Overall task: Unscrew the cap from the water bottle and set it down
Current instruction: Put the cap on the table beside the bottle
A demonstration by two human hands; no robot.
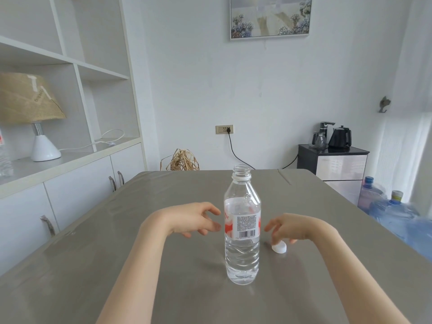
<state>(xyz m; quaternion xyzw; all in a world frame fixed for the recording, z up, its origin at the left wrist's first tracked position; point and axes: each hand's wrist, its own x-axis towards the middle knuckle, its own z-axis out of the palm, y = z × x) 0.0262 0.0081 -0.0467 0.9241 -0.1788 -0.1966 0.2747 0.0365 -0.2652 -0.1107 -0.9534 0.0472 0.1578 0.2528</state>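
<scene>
A clear plastic water bottle with a red-and-white label stands upright on the grey table, its neck open and uncapped. The white cap lies on the table just right of the bottle. My left hand hovers left of the bottle with fingers spread, a small gap from it, holding nothing. My right hand hangs right of the bottle directly over the cap, fingers curled downward; its fingertips are at or just above the cap without clasping it.
White shelving with a lamp runs along the left. Behind the table stand a straw bundle, a dark cabinet with kettles, and blue water jugs at the right edge.
</scene>
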